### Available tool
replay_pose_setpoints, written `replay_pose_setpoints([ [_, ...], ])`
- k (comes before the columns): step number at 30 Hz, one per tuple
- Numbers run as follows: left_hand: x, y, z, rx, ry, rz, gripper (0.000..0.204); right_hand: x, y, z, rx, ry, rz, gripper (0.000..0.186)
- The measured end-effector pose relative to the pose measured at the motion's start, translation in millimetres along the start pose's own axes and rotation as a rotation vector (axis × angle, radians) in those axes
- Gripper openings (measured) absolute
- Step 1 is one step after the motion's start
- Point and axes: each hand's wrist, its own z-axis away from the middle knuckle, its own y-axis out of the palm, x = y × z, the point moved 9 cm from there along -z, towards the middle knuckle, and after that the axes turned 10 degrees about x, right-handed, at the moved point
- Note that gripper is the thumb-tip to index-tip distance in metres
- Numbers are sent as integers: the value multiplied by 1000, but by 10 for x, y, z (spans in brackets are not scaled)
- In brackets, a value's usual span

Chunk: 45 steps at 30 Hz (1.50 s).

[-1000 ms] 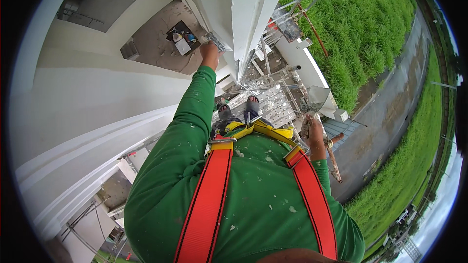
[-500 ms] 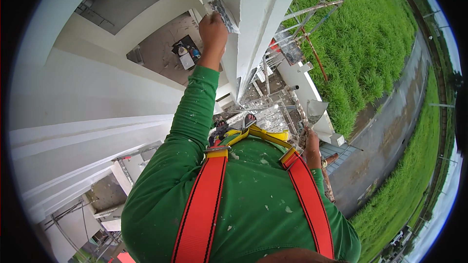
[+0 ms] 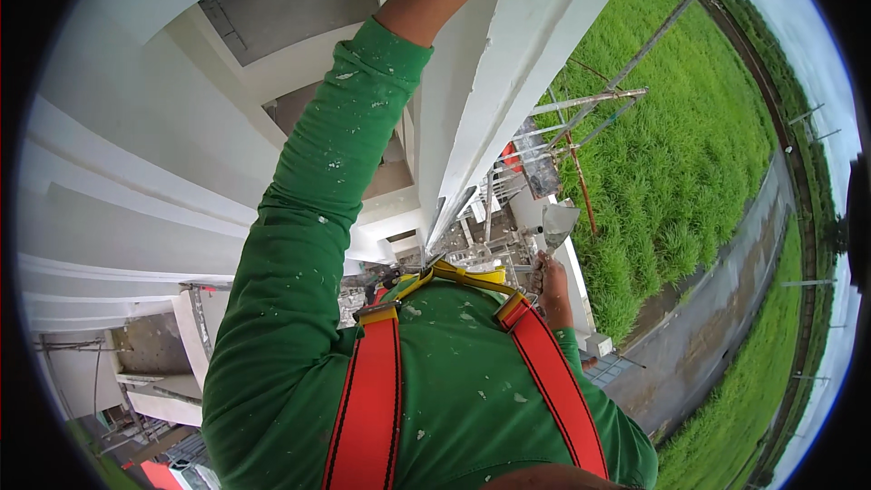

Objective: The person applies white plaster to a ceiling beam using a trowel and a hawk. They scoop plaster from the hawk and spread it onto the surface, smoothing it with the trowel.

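White building walls (image 3: 136,181) fall away far below on the left, with green grass (image 3: 689,154) and a grey road (image 3: 717,327) on the right and scaffold poles (image 3: 590,104) between them. A white column (image 3: 517,63) rises at top centre. The person wears a green shirt and an orange harness (image 3: 372,408). The left arm reaches up along the column; the left hand is cut off by the top edge, so I cannot tell its grip. The right hand (image 3: 550,286), low at the right hip, is closed around the handle of a trowel (image 3: 555,222), whose grey blade juts just above the hand, towards the scaffold.
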Motion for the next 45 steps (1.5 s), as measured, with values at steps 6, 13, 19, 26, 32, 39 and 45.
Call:
replay_pose_setpoints([
  [6,1354,13,951,-35,-417,139,38,83,35,244,-104,-28,68,26],
  [13,3350,1314,4059,303,-1044,-50,34,-19,-83,504,-210,-83,117,21],
  [19,3568,1900,4857,335,-1145,134,33,-37,-180,598,-147,-27,89,20],
  [26,2372,1299,3024,275,-863,-102,34,242,-124,850,-212,-97,-51,30],
  [32,1185,496,1226,112,-460,36,28,154,-323,642,-120,-82,-284,34],
  [39,191,76,41,-39,11,-52,28,275,-254,520,-56,-118,-287,33],
  [45,710,-48,362,-101,-64,-88,26,256,-154,582,-97,-122,-264,33],
])
